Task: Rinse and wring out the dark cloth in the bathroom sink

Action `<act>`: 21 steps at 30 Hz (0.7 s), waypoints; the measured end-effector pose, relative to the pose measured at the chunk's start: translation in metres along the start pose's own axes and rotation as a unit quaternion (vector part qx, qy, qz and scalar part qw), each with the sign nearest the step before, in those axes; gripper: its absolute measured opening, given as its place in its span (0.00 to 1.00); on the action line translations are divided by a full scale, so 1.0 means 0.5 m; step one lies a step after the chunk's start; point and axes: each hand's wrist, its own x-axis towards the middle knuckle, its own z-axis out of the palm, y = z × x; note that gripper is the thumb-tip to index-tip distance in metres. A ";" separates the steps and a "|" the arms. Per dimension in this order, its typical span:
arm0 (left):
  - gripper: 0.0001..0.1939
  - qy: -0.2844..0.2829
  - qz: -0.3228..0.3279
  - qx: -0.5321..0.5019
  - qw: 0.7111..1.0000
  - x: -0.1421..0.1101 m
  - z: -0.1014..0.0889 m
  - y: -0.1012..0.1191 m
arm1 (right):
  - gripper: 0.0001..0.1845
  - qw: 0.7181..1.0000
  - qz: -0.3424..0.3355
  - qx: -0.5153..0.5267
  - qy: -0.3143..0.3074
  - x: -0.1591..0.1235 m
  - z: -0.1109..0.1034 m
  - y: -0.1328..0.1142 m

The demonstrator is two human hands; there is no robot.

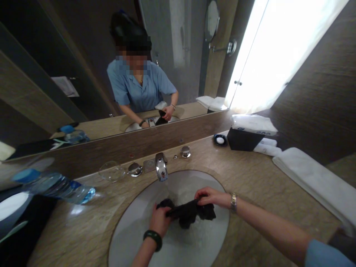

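Observation:
Over the round white sink I hold a dark, wet cloth stretched between both hands. My left hand, with a dark green bangle on the wrist, grips its left end. My right hand, wearing a metal watch, pinches its right end from above. The chrome faucet stands just behind the cloth, and a thin stream of water seems to run from it into the basin.
Two chrome tap knobs flank the faucet on the stone counter. A plastic water bottle lies at left beside a glass dish. A black tissue box, a soap dish and folded white towels sit at right. A mirror spans the wall.

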 end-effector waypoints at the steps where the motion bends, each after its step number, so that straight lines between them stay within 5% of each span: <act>1: 0.11 -0.004 -0.003 -0.015 1.000 -0.021 -0.027 -0.004 | 0.13 1.000 0.016 0.007 -0.002 -0.013 -0.008 0.007; 5: 0.19 -0.003 -0.036 -0.119 0.992 -0.088 -0.116 -0.010 | 0.18 0.993 0.065 -0.092 -0.019 -0.004 -0.023 0.034; 10: 0.30 0.125 -0.084 -0.143 0.978 -0.046 -0.144 -0.060 | 0.21 0.955 0.076 -0.265 0.111 0.147 -0.013 0.046; 14: 0.40 0.233 -0.067 -0.055 0.969 -0.013 -0.102 -0.143 | 0.29 0.926 0.084 -0.326 0.174 0.233 0.078 0.086; 17: 0.35 0.266 -0.038 -0.004 0.963 -0.021 -0.039 -0.177 | 0.45 0.929 0.006 -0.364 0.066 0.241 0.161 0.125; 19: 0.32 0.255 -0.012 0.001 0.967 -0.028 0.006 -0.171 | 0.38 0.931 -0.022 -0.362 0.034 0.237 0.178 0.136; 21: 0.33 0.209 0.014 -0.002 0.978 -0.025 0.045 -0.141 | 0.27 0.937 0.011 -0.341 0.078 0.233 0.158 0.125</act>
